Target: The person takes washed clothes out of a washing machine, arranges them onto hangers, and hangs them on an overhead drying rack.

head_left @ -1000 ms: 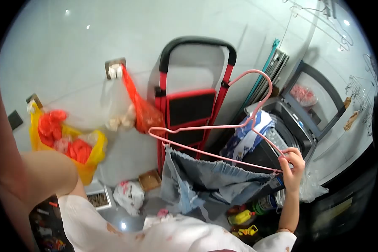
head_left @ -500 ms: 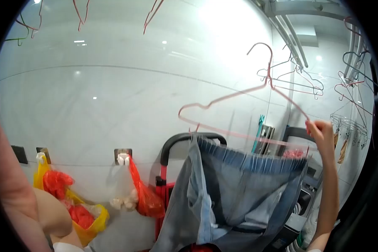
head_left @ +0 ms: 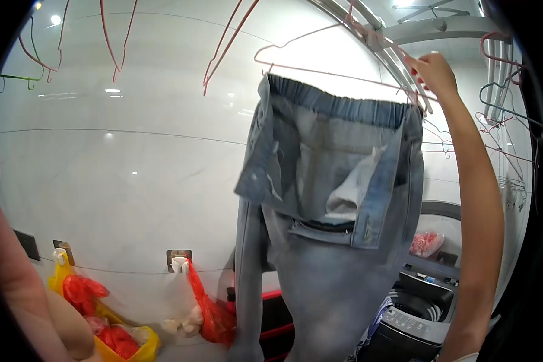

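Note:
My right hand (head_left: 431,72) is raised at the upper right, its fingers closed around the sloping side of a pink wire hanger (head_left: 326,71). From the hanger's lower bar hangs a pair of blue-grey jeans (head_left: 332,271) with an elastic waistband, caught near both ends of the waist. The fly gapes, showing the inside and a pale pocket lining. The hanger's hook is up by the metal drying rail (head_left: 380,51); whether it touches the rail I cannot tell. At the left edge my bent left arm (head_left: 24,289) shows, but that hand is out of the frame.
Other wire hangers (head_left: 111,45) hang along the top left and at the right. A yellow bag (head_left: 145,347) and a red bag (head_left: 214,320) hang from wall hooks. Behind the jeans stands an open top-loading washing machine (head_left: 416,326). Tiled wall (head_left: 133,199) runs along the left.
My right hand has lifted the hanger and jeans higher, toward the rail. The view has tilted upward, and more of the jeans' legs and the washing machine now show.

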### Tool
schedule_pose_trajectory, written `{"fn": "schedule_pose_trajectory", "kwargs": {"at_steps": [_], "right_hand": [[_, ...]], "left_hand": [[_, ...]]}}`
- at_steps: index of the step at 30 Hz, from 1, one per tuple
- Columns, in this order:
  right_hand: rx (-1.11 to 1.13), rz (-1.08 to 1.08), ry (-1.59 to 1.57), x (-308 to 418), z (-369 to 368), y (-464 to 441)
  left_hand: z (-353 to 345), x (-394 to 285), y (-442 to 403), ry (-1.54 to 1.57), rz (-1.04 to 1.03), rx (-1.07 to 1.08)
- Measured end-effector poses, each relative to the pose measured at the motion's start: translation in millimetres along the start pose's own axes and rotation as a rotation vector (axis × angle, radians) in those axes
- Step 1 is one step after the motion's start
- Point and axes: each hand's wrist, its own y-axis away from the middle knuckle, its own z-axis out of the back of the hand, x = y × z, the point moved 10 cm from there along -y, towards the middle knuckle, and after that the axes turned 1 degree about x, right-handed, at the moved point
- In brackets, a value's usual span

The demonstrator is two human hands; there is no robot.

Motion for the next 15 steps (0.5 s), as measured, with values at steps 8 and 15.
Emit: {"fn": "schedule_pose_trajectory", "kwargs": {"at_steps": [8,15], "right_hand": [[0.061,-0.037,0.035,21.6,-25.9,-11.9],[0.058,0.119,0.243,31.3,-40.0,-5.6]], "left_hand": [[-9.6,7.0,5.0,-0.020,0.015,0.049],[-14.8,9.9,17.9,-0.025,-0.003,0.054]]}}
